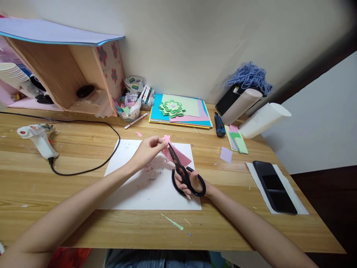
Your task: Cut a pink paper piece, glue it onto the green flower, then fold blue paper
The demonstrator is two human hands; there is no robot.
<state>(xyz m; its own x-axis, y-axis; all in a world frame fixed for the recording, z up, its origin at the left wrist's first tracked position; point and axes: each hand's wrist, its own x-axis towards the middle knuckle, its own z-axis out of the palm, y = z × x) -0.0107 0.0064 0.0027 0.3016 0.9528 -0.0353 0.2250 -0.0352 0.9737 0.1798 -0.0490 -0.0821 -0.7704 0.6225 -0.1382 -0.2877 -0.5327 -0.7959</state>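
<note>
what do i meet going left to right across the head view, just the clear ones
White glue gun → left hand → black scissors → blue utility knife → black phone.

Scissors (181, 171) over paper sheet (128, 197), glue gun (39, 141) left, phone (275, 187) right.

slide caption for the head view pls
Left hand holding pink paper, right hand holding black scissors, above a marked white sheet.
</note>
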